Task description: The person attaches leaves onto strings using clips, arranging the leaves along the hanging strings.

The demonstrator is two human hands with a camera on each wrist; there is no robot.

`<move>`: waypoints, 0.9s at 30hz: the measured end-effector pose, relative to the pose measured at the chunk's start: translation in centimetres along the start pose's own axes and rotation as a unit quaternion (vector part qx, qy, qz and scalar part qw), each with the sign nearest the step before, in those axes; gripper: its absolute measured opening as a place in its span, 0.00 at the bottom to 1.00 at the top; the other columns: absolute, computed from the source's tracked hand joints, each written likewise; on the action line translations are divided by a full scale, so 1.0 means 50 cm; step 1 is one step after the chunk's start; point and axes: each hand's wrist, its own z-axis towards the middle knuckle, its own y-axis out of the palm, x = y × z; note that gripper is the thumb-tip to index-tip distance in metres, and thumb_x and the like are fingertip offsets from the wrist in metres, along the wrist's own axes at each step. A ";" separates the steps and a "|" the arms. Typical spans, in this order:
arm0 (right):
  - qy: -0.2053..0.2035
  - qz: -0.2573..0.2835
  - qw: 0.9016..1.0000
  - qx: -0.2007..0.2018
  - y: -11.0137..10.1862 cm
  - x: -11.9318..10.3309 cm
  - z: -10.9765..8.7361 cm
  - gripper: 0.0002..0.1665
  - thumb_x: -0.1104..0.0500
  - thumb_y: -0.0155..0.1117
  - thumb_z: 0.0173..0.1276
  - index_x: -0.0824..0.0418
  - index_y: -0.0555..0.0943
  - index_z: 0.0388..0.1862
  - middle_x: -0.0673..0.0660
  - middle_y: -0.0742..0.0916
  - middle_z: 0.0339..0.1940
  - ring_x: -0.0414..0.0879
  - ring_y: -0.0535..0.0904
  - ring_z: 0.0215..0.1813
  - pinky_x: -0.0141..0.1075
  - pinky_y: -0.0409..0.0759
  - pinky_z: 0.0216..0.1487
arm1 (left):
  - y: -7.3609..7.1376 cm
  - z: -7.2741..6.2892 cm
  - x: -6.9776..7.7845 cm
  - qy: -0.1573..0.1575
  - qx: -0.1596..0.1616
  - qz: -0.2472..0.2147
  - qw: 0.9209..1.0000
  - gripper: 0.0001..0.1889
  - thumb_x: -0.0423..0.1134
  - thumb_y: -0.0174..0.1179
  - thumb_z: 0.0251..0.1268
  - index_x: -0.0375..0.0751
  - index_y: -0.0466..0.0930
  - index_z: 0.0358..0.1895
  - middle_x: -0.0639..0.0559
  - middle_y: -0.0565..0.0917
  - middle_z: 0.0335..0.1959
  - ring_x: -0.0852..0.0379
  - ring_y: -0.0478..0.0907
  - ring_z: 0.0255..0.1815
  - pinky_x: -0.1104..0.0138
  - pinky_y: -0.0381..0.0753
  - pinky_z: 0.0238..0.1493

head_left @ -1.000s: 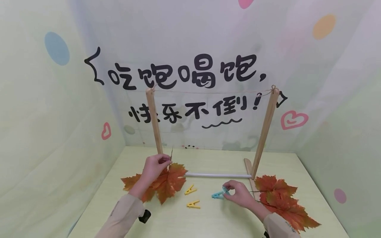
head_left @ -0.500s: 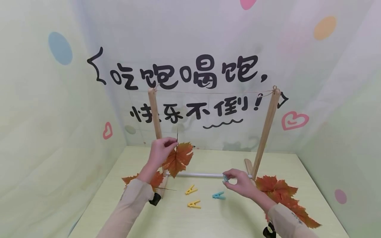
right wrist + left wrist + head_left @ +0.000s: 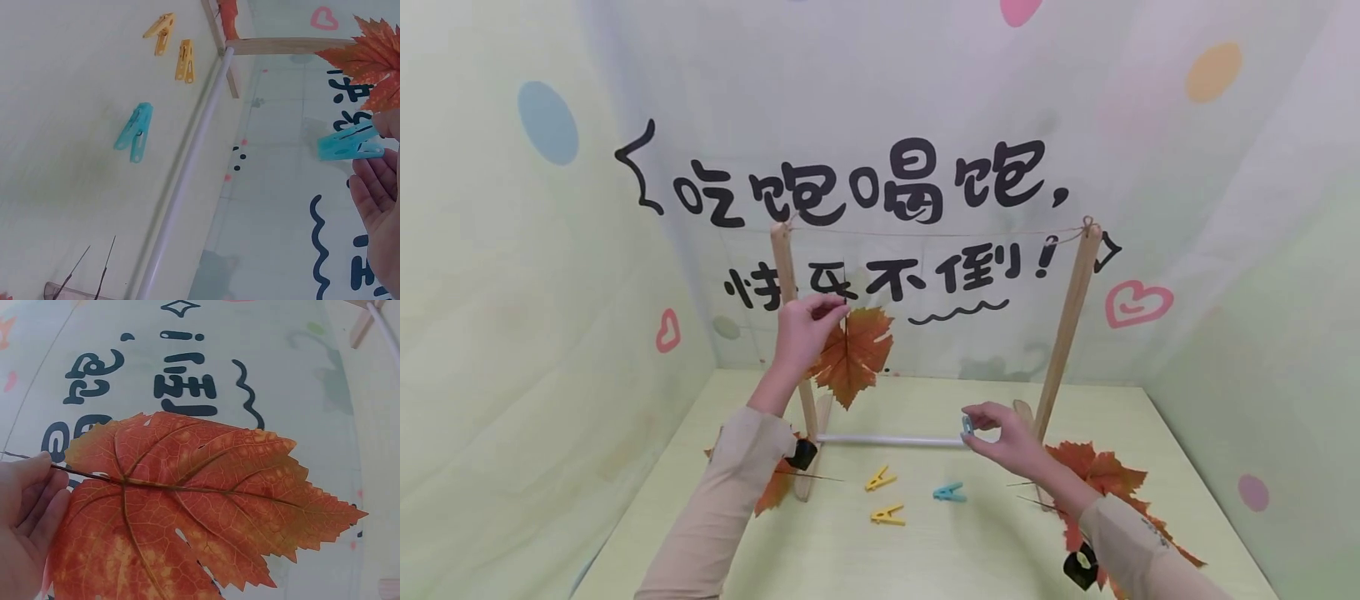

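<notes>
A person's left hand [image 3: 805, 329] pinches an orange leaf [image 3: 857, 354] by its thin stem [image 3: 81, 472], just left of the frame's centre, while the right hand [image 3: 1011, 437], lower right of centre, grips a blue clothespin [image 3: 340, 147] above the table [image 3: 940, 562]. Held at so slender a point, the leaf could twist or slip free; an uneven squeeze could send the clothespin springing out of the grip.

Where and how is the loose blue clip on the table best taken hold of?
Probably by the spread legs of the loose blue clip, from the person's right, pinching near and far legs together. It lies on the table with its V opening rightward, so squeezing there should open it. The right hand holds another blue clip, so would need freeing first.
</notes>
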 end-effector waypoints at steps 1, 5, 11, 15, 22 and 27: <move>-0.003 -0.004 1.000 0.002 -0.003 -0.006 0.004 0.17 0.75 0.67 0.49 0.74 0.77 0.41 0.65 0.83 0.31 0.57 0.80 0.32 0.38 0.81 0.36 | 0.000 0.005 0.004 -0.001 0.003 0.001 1.000 0.07 0.33 0.64 0.53 0.33 0.84 0.34 0.42 0.85 0.30 0.54 0.80 0.27 0.76 0.77 0.27; -0.008 -0.015 1.000 0.009 -0.013 -0.022 0.016 0.16 0.75 0.67 0.49 0.73 0.79 0.39 0.64 0.84 0.31 0.56 0.81 0.32 0.38 0.82 0.35 | -0.003 0.024 0.023 -0.013 0.022 0.003 1.000 0.08 0.34 0.63 0.55 0.32 0.84 0.35 0.42 0.84 0.30 0.54 0.79 0.28 0.77 0.76 0.27; 0.010 -0.004 1.000 0.008 -0.025 -0.044 0.035 0.15 0.74 0.67 0.50 0.71 0.78 0.39 0.63 0.83 0.32 0.55 0.80 0.34 0.39 0.81 0.36 | -0.005 0.047 0.046 -0.027 0.060 0.003 0.998 0.07 0.33 0.63 0.55 0.32 0.84 0.35 0.41 0.84 0.32 0.54 0.79 0.28 0.79 0.73 0.26; 0.018 0.012 1.000 0.006 -0.031 -0.058 0.054 0.15 0.73 0.66 0.51 0.72 0.78 0.40 0.64 0.83 0.33 0.56 0.80 0.35 0.39 0.81 0.37 | -0.006 0.060 0.051 -0.033 0.056 0.012 0.998 0.08 0.34 0.63 0.56 0.32 0.83 0.35 0.41 0.84 0.31 0.54 0.78 0.28 0.78 0.73 0.26; 0.032 0.057 0.998 0.019 -0.043 -0.092 0.108 0.16 0.74 0.64 0.53 0.76 0.76 0.42 0.66 0.83 0.35 0.57 0.79 0.38 0.46 0.79 0.42 | -0.008 0.071 0.047 -0.039 0.051 0.031 0.997 0.08 0.35 0.62 0.56 0.33 0.84 0.36 0.42 0.84 0.31 0.54 0.79 0.29 0.76 0.74 0.27; 0.034 0.096 0.994 0.050 -0.064 -0.120 0.159 0.17 0.74 0.64 0.53 0.76 0.75 0.42 0.68 0.82 0.35 0.54 0.79 0.37 0.35 0.80 0.42 | -0.006 0.075 0.044 -0.033 0.057 0.044 0.997 0.08 0.35 0.63 0.56 0.33 0.84 0.35 0.43 0.84 0.31 0.54 0.79 0.28 0.76 0.74 0.26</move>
